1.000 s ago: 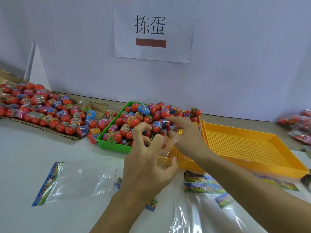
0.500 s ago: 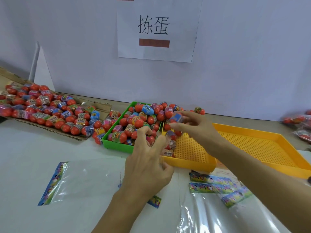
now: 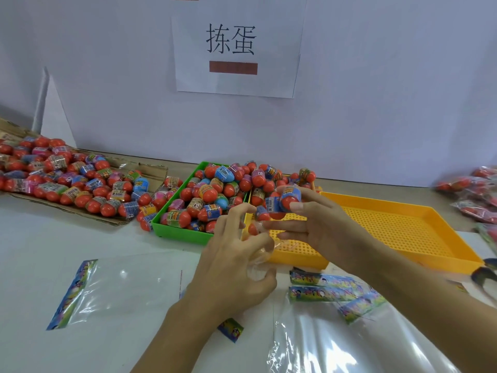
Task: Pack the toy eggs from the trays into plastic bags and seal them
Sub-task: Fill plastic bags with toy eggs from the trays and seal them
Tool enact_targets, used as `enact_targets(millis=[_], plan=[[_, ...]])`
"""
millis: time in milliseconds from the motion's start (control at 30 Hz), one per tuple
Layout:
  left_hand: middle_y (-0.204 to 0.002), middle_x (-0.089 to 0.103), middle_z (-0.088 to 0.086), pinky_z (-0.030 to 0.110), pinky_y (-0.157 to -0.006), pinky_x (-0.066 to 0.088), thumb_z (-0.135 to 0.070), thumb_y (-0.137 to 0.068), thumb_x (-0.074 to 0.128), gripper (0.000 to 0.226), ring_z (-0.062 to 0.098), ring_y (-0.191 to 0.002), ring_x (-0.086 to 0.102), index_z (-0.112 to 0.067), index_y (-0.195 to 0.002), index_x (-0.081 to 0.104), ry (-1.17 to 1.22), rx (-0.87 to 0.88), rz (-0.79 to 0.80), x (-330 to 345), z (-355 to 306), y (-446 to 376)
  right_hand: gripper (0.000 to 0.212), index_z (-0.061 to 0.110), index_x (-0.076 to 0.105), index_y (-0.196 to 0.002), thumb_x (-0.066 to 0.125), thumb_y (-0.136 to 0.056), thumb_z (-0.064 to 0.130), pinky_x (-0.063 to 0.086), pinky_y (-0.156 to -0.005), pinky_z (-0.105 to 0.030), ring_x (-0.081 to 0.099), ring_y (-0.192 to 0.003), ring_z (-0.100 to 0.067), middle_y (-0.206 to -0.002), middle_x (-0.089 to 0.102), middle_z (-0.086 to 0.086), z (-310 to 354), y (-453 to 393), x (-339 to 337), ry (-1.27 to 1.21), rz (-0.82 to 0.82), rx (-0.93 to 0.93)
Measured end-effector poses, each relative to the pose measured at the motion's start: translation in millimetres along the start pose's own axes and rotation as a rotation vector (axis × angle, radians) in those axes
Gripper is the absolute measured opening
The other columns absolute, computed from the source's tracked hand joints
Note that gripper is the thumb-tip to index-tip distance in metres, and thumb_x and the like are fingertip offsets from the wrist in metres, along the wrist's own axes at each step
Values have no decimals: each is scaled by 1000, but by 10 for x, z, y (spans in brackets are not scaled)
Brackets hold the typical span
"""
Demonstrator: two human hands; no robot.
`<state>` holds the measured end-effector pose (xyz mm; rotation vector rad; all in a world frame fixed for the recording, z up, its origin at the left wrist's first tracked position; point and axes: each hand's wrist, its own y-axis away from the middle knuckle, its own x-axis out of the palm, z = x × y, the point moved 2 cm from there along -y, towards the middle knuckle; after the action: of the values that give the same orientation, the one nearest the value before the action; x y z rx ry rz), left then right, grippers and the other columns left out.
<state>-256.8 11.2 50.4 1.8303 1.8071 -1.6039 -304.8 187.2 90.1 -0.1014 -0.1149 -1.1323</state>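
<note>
- Head view looks down on a white table [image 3: 53,238] with heaps of toy eggs [image 3: 215,189]: each has an orange-red rounded end and a printed wrapper band in blue, pink, green or yellow.
- Most eggs fill a green tray [image 3: 172,232] at centre frame and spill over its right wall onto the left end of a yellow perforated tray [image 3: 403,224], whose right part holds none.
- Another heap lies on a flattened cardboard sheet [image 3: 150,173] at the left of the frame.
- At centre, the right hand [image 3: 322,227] pinches one egg [image 3: 289,199] with a blue band between thumb and forefinger, raised over the near left end of the yellow tray; its other fingers stretch leftward.
- Just left of and below it, the left hand [image 3: 236,270] curls around the gathered mouth of a clear plastic bag [image 3: 259,261]; an orange egg shows beside its fingertips, but whether that one is already in the bag I cannot tell.
- The pinched egg sits just above and right of the bag mouth, apart from the left hand.
- Flat clear bags with colourful printed header strips lie at lower left [image 3: 107,289] and lower right [image 3: 336,292] of the frame.
- Packed bags of eggs [image 3: 473,195] lie at the right edge.
- A paper sign [image 3: 236,47] with printed characters hangs on the wall at upper centre.
</note>
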Motion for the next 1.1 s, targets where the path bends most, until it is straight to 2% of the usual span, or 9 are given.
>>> enact_targets(millis=[100, 233, 367, 467, 567, 733, 867, 967, 1100], plan=[[-142, 29, -12, 35, -82, 48, -49, -71, 67, 27, 14, -120, 39, -30, -86, 58, 49, 30, 17, 12, -22, 8, 43, 20, 59, -125, 64, -83, 25, 59, -72, -33, 71, -100, -39, -111, 73, -8, -20, 34, -20, 1, -1, -29], [-134, 28, -13, 38, -74, 52, -46, -70, 71, 33, 14, -111, 41, -23, -89, 56, 48, 24, 21, 31, -32, 11, 33, 29, 64, -118, 62, -85, 24, 59, -64, -30, 73, -90, -39, -107, 73, -3, -39, 74, -43, 107, 21, -20], [-128, 27, -13, 27, -61, 50, -45, -68, 73, 41, 13, -102, 44, -23, -98, 55, 36, 3, 18, 32, -8, 12, 36, 31, 64, -118, 65, -83, 22, 59, -70, -29, 73, -92, -34, -108, 72, -2, -40, 161, -64, 261, 59, -44], [-124, 29, -12, 21, -54, 44, -44, -70, 72, 38, 12, -91, 47, -31, -95, 47, 58, 10, -6, 17, -20, 3, 42, 30, 64, -118, 73, -77, 26, 59, -79, -35, 73, -95, -27, -111, 71, -1, 16, 201, -55, 412, 103, -61], [-122, 31, -8, 24, -49, 45, -44, -69, 70, 41, 10, -83, 46, -42, -91, 35, 75, 33, -65, -13, -48, -7, 41, 29, 67, -116, 73, -79, 14, 58, -90, -40, 71, -102, -21, -111, 71, 3, 54, 206, -34, 503, 148, -52], [-124, 30, -6, 21, -45, 47, -42, -70, 69, 50, 9, -86, 48, -50, -93, 25, 78, 71, -93, 0, -71, -7, 46, 21, 63, -124, 72, -85, -1, 56, -94, -40, 70, -106, -21, -113, 73, -2, 56, 210, -14, 551, 188, -31], [-128, 27, -8, 22, -46, 49, -42, -67, 72, 55, 8, -89, 46, -48, -94, 24, 69, 70, -107, 18, -37, -3, 42, 21, 64, -120, 77, -80, 19, 59, -84, -37, 71, -100, -24, -108, 74, -7, 84, 218, 0, 430, 102, -38], [-128, 25, -9, 24, -48, 52, -42, -65, 70, 54, 3, -98, 41, -47, -93, 24, 71, 77, -139, 7, -36, -12, 46, 29, 68, -117, 75, -73, 41, 58, -82, -35, 67, -97, -13, -102, 72, 7, 122, 221, 31, 614, -7, -93], [-130, 27, -4, 29, -48, 52, -32, -63, 74, 47, 11, -94, 40, -35, -93, 37, 64, 106, -125, 6, -59, -8, 52, 39, 60, -118, 76, -69, 44, 56, -82, -44, 64, -94, -6, -99, 68, 15, 147, 215, 98, 663, -51, -119]])
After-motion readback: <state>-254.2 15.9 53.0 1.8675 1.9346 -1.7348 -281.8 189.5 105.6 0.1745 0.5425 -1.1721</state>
